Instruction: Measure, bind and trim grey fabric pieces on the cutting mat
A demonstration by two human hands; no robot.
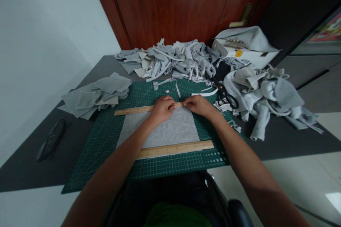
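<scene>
The left hand (163,108) lies with bent fingers on the far wooden ruler (138,109), pressing it down near its right end. The right hand (198,105) is just beside it, fingers drawn narrow together at the same ruler's end, on the upper edge of the light grey square piece of fabric (165,129); whether it pinches the fabric or only the ruler I cannot tell. The fabric lies flat under and below both hands, on the dark green cutting mat with white grid lines (106,138). At its near edge, closer to the person than the hands, a second long wooden ruler (176,149) lies across it.

Just beyond the left hand is a small pink round piece (167,91). To the right of the right hand lie black-handled scissors (226,95) and a heap of grey fabric offcuts (269,95). Beyond the hands is a pile of grey strips (176,60). Left of the left hand is a stack of flat grey pieces (96,94).
</scene>
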